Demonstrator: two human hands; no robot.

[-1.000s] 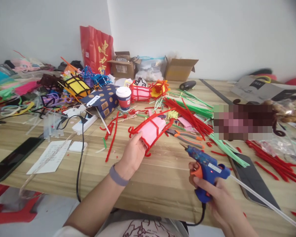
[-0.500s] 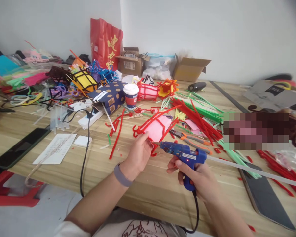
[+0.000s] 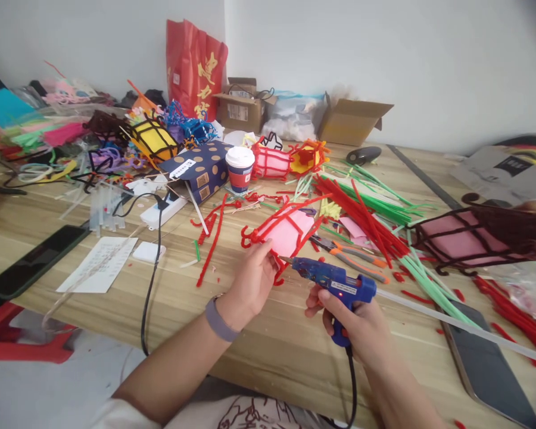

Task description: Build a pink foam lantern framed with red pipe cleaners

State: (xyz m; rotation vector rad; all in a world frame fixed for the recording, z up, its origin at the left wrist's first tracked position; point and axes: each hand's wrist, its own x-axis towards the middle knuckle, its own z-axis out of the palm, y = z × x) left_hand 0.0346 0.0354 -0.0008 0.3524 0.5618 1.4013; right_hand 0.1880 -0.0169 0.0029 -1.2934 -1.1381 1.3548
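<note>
My left hand is closed on the near end of a pink lantern framed with red pipe cleaners, which lies tilted above the table. My right hand grips a blue hot glue gun by its handle, a finger near the trigger. The gun's metal nozzle points left and meets, or nearly meets, the red frame beside my left fingertips; whether it touches I cannot tell. A long clear glue stick sticks out of the gun's back. A small red light glows on its side.
Orange-handled pliers and red pipe cleaners lie beyond the gun. A brown-framed lantern and a dark tablet are at the right. A paper cup, a power strip and a black cable stand left of the lantern.
The view has shifted slightly. Both hands, the lantern and the glue gun keep nearly the same pose, with the nozzle still at the red frame.
</note>
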